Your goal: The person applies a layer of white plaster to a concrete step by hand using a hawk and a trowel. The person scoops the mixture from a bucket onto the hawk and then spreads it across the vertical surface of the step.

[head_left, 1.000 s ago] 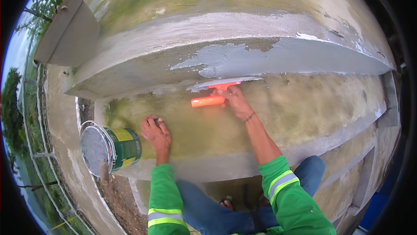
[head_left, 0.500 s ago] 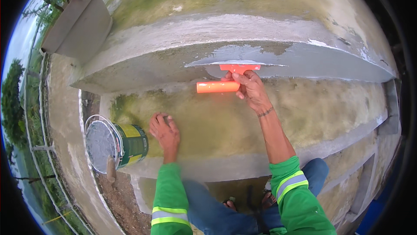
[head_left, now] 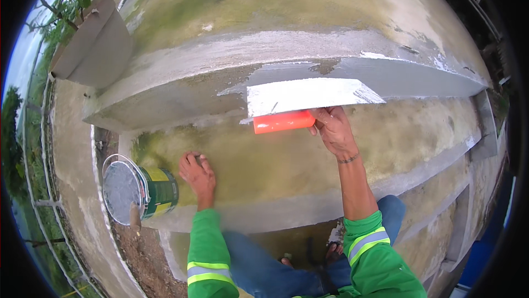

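Observation:
My right hand (head_left: 333, 130) is closed on a finishing trowel with an orange handle (head_left: 284, 122) and a wide metal blade (head_left: 308, 95). The blade is tilted so its whitish, smeared face shows; grey paste streaks its right end. It is in front of the step's riser (head_left: 408, 75), which bears a coat of wet grey paste; I cannot tell whether they touch. My left hand (head_left: 198, 177) rests on the step tread (head_left: 253, 160), fingers curled around a small dark shape I cannot make out. Left of it, a green and yellow bucket (head_left: 160, 190) holds grey paste (head_left: 122, 188).
From the bucket's rim sticks a tool handle (head_left: 135, 216). A potted plant (head_left: 91, 44) stands on the upper step at the far left. A wire fence (head_left: 47, 160) runs along the left side, beyond a strip of bare soil (head_left: 146, 254). My knees are at the step's front edge.
The trowel has come away from its edge-on position at the riser and turned, showing its broad blade face. My right hand has shifted slightly right and down; my left stays on the tread.

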